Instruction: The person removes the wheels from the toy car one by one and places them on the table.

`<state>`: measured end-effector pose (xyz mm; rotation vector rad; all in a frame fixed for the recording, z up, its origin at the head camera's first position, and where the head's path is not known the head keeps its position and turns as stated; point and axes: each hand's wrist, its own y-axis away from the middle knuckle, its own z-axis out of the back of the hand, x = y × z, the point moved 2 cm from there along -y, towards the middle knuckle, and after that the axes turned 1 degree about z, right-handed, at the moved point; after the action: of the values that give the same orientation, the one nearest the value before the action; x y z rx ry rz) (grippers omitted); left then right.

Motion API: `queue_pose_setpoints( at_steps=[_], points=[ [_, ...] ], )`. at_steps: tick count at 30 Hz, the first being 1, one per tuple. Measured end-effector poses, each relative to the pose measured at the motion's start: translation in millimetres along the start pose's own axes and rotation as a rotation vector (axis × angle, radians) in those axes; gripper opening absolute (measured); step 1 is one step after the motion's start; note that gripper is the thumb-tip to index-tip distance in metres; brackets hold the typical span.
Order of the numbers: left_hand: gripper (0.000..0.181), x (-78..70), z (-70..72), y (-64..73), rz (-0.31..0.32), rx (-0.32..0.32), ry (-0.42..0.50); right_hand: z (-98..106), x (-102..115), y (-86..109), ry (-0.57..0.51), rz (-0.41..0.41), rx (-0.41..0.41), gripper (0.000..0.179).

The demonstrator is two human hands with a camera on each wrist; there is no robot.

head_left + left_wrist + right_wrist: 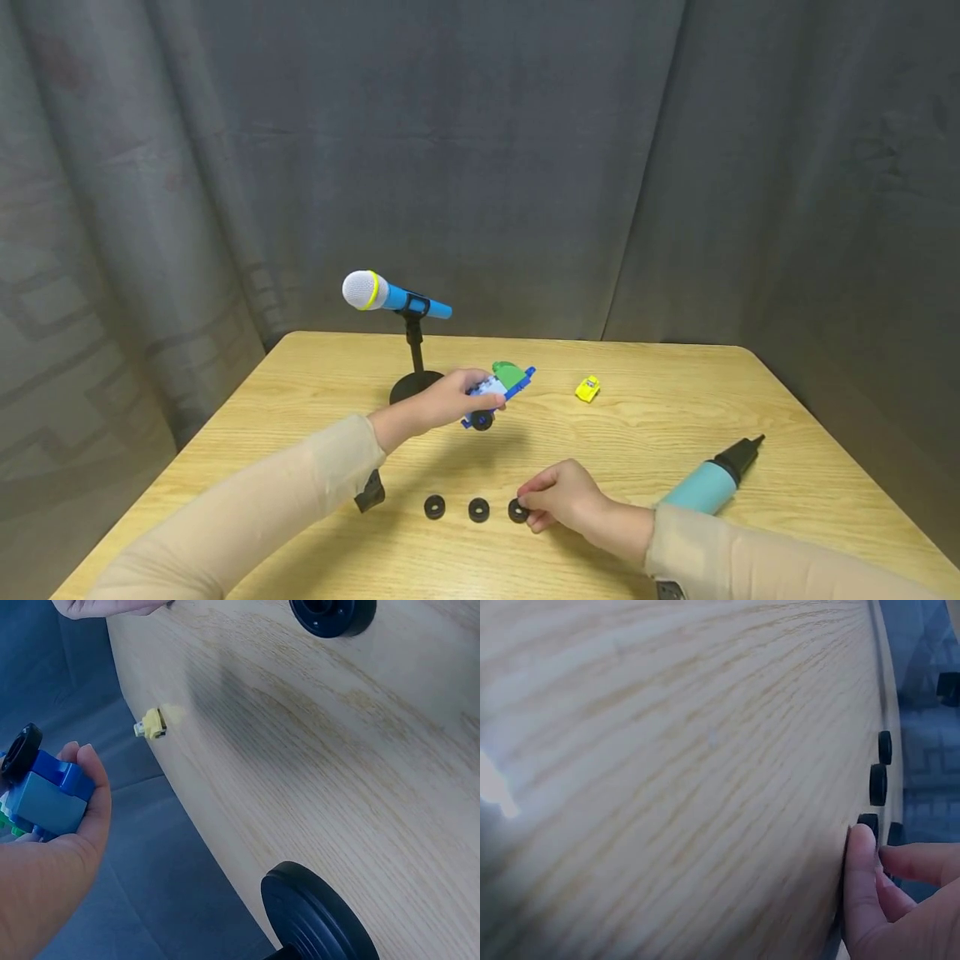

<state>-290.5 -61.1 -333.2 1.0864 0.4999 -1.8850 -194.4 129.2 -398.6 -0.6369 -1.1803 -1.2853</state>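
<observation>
My left hand (441, 403) grips a blue toy car (492, 387) with a green piece on top, holding it raised above the table. A black wheel (482, 421) is fitted on the car's near side. In the left wrist view, the car's blue underside (51, 801) shows against my palm. Low at the table's front, my right hand (573, 502) pinches a small black tyre (515, 511) at its right edge. Two more tyres lie in a row to the left of it, a middle tyre (478, 510) and a left tyre (434, 507).
A blue microphone (401, 300) sits on a stand with a round black base (408, 387), behind my left hand. A small yellow toy car (588, 388) stands toward the back. A light-blue pump (705, 486) with a black nozzle lies at the right. Grey curtains (450, 167) hang behind the table.
</observation>
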Motion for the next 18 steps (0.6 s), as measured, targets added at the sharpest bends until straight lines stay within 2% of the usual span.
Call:
queue_pose_setpoints(
  at_steps=[7, 11, 18],
  points=[
    [0.039, 0.8, -1.7, -1.1, -0.009, 0.038, 0.086, 8.8, 12.4, -2.0, -0.004, 0.024, -0.034, 0.019],
    [0.041, 0.1, -1.4, -2.9, -0.020, 0.041, 0.100, 14.4, 26.3, -5.1, -0.008, 0.038, -0.047, 0.024],
    [0.040, -5.7, -3.5, -5.4, -0.040, 0.056, 0.123, 23.4, 53.9, -11.9, -0.059, 0.049, -0.019, 0.033]
  ],
)
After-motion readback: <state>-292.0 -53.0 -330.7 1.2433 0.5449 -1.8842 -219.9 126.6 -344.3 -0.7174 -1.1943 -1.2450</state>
